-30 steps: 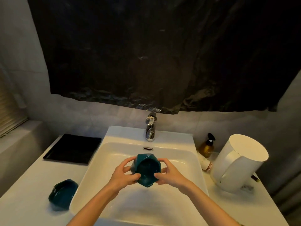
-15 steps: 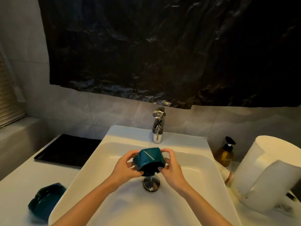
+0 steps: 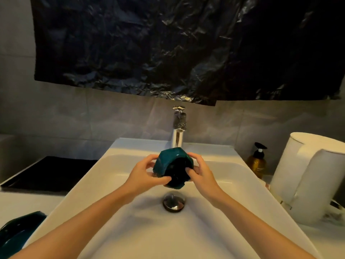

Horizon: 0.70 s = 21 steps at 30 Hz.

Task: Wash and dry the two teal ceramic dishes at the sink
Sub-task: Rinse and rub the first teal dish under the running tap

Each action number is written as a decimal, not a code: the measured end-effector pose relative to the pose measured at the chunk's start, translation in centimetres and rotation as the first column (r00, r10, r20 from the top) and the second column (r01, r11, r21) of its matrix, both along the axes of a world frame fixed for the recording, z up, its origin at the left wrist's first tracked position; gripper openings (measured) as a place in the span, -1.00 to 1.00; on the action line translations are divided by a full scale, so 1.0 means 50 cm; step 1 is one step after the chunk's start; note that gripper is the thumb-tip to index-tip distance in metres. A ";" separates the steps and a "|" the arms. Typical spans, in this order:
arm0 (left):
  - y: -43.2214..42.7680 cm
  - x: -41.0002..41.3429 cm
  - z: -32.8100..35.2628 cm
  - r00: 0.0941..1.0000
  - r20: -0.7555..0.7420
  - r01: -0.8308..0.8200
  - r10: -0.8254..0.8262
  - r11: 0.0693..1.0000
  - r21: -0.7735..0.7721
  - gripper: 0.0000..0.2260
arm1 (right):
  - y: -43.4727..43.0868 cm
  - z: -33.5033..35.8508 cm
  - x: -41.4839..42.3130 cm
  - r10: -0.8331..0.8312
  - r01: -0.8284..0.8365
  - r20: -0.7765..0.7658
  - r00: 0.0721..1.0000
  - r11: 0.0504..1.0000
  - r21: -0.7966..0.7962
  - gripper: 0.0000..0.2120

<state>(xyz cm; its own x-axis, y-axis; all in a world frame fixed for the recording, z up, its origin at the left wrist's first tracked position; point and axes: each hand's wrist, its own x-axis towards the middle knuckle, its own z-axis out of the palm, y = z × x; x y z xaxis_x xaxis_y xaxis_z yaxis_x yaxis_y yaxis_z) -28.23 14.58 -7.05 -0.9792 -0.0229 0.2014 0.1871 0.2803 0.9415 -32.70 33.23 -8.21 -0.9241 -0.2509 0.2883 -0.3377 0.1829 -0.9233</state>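
Observation:
A faceted teal ceramic bowl (image 3: 168,161) is held over the white sink basin (image 3: 112,184), just below the chrome faucet (image 3: 178,131). It is tipped so its dark opening faces me and downward. My left hand (image 3: 145,174) grips its left side with the thumb under the rim. My right hand (image 3: 200,171) holds the right side, fingers reaching into the opening. The second teal dish (image 3: 16,232) lies on the counter at the lower left, partly cut off by the frame edge. No running water is visible.
The metal drain plug (image 3: 174,202) sits below the bowl. A black tray (image 3: 50,172) lies on the counter left of the sink. On the right stand an amber pump bottle (image 3: 257,161) and a large white container (image 3: 306,174). Black plastic sheeting (image 3: 168,43) covers the wall above.
The bowl has been turned in both hands from rim-down to opening facing me, and my right fingers have moved inside it. The view has shifted closer and to the right.

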 end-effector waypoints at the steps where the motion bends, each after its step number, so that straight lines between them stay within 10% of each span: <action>1: 0.001 -0.001 0.001 0.997 0.074 0.000 -0.005 0.998 0.063 -0.53 | 0.000 0.000 0.001 0.004 -0.004 0.017 1.000 1.000 0.000 -0.72; 9: 0.009 -0.008 0.003 0.931 0.361 -0.189 0.050 0.913 0.361 -0.72 | 0.003 0.042 0.011 -0.118 0.117 0.030 0.993 0.992 0.039 -0.75; 21: 0.045 -0.069 0.058 0.949 0.315 -0.187 0.023 0.845 0.501 -0.65 | -0.018 0.251 -0.018 -0.156 0.329 -0.547 0.822 0.915 0.234 -0.67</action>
<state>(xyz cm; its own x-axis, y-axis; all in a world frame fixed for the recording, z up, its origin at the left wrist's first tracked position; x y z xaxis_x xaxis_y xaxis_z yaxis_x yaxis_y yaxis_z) -31.69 16.83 -4.16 -0.9762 -0.1493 -0.1573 -0.1145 -0.2615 0.9584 -33.60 32.31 4.32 -0.7090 -0.1923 0.6785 -0.6456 0.5640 -0.5148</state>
